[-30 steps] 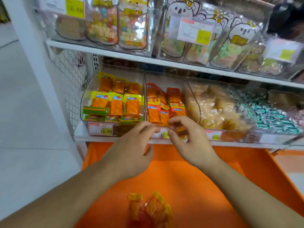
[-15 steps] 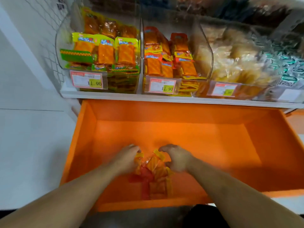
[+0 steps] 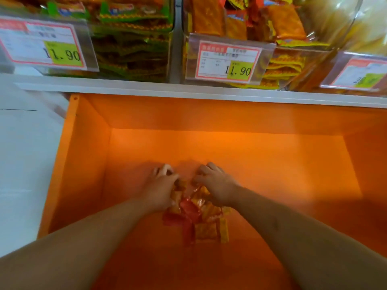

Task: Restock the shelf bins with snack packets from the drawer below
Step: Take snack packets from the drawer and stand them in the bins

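Left hand (image 3: 160,189), right hand (image 3: 215,185) grasping snack packets (image 3: 196,216), orange drawer (image 3: 83,164)

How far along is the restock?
Done: bins above look well filled, including the orange-packet bin.
In hand: left hand and right hand are gathering the packet pile on the drawer floor.
Left: lift that small pile, apparently the only stock left, into a bin.

Above me I see price tags (image 3: 228,59) reading 11.90, and to my left a pale floor (image 3: 23,164).
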Motion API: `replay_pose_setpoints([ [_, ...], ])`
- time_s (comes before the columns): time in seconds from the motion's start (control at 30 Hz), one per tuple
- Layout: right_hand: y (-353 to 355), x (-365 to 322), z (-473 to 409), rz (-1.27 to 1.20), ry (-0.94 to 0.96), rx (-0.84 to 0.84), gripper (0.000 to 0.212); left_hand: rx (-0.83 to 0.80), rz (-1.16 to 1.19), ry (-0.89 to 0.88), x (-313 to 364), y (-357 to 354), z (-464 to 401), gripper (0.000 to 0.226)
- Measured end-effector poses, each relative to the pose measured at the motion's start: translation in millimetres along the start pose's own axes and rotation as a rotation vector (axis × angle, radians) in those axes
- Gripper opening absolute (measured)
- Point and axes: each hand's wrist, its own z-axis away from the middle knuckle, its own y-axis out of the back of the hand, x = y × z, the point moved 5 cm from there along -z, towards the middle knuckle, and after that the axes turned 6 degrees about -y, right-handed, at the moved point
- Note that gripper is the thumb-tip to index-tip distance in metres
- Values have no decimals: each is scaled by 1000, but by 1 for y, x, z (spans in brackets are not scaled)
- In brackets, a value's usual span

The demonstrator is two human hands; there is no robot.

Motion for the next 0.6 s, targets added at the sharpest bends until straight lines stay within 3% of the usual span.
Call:
replay_pose_setpoints([
  [0.1,-1,1,-2,-7,0,-31,53,6,-4,9,4,-4,-2,73],
  [0.27,5,-3,2,22,3,-107,45,-55,-55,28,7,-5,1,99],
  [0.5,20,-5,11,-116,-21,-216,32,-43,-18,21,2,-3,6,56],
  [0.6,42,-4,18,-198,-51,-213,31,23,213,6,-2,11,11,29],
])
